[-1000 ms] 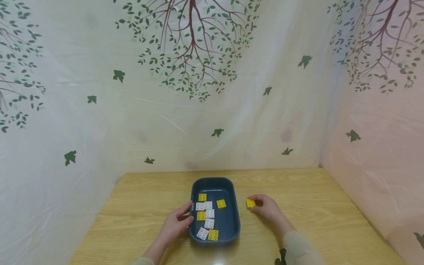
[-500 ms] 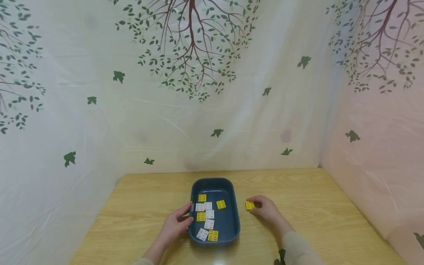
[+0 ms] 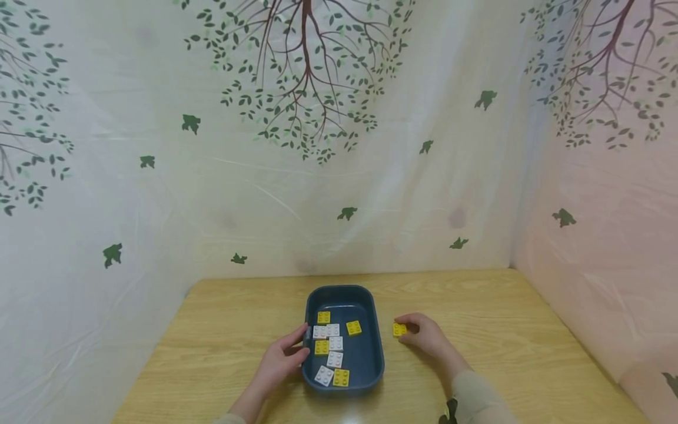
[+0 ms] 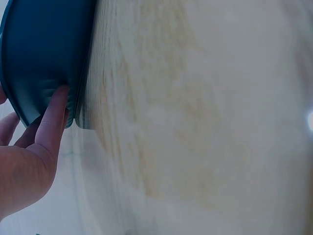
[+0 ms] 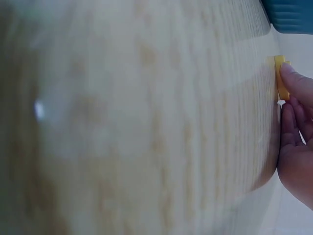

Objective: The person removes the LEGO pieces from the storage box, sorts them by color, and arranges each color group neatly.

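In the head view a dark blue tray [image 3: 378,353] stands on the table. Inside lie yellow toy bricks [image 3: 354,328] and white toy bricks [image 3: 336,344], studs up, mostly along the left side. My left hand [image 3: 278,360] holds the tray's left wall, thumb tip at the rim; the left wrist view shows a finger [image 4: 53,115] against its outer side. To the tray's right, my right hand [image 3: 426,337] pinches another yellow toy brick [image 3: 398,330] between thumb and finger. That brick touches the tabletop or sits just above it, as the right wrist view suggests.
The wooden table [image 3: 222,318] extends around the tray on both sides. Behind it hangs a pale curtain [image 3: 265,235] printed with trees and birds, which also closes off the left and right sides.
Almost nothing differs. The right hand with its yellow toy brick has shifted very slightly toward the tray; the left hand and the bricks in the tray stay put.
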Demonstrator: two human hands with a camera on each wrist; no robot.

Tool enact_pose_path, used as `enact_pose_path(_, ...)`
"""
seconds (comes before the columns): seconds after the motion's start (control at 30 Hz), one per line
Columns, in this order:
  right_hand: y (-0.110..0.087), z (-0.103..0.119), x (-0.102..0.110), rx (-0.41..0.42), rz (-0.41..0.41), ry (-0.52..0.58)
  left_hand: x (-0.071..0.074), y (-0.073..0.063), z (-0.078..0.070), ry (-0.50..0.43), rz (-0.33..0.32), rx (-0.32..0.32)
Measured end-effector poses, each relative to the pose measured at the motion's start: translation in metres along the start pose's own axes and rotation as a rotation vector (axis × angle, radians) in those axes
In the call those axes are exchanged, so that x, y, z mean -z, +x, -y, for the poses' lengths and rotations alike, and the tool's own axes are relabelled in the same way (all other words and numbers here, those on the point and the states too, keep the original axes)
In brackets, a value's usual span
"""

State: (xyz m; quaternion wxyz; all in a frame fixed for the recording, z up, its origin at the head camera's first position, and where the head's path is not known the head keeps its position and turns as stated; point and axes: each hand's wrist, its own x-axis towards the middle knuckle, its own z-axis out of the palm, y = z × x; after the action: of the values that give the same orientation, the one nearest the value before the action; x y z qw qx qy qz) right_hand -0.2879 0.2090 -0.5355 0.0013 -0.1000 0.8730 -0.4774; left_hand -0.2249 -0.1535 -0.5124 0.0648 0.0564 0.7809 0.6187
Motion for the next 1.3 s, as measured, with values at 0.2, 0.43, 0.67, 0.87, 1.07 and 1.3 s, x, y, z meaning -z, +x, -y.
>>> enact_pose_path(0.2, -0.001, -0.001, 0.0, -0.009, -0.001, -0.01, -0.001, -0.001, -0.001, -0.033, 0.012, -0.005)
enact_pose_path(0.43, 0.0, -0.004, -0.001, 0.007, 0.002, -0.028, 0.0, -0.001, -0.001, -0.025, 0.017, -0.009)
enact_pose_path(0.67, 0.0, -0.006, 0.001, 0.025, 0.021, -0.015, 0.0, -0.001, 0.0, 0.001, 0.008, 0.003)
enact_pose_path(0.87, -0.002, -0.002, 0.006, 0.015, 0.03, 0.042, 0.001, 0.0, -0.001, 0.011, 0.011, 0.013)
enact_pose_path(1.07, -0.001, 0.009, 0.01, 0.065, -0.006, 0.074, 0.002, 0.001, 0.001, -0.009, 0.019, 0.011)
enact_pose_path(1.3, 0.005, 0.029, 0.008, 0.17, 0.052, 0.1, 0.0, 0.0, -0.002, -0.016, 0.01, 0.002)
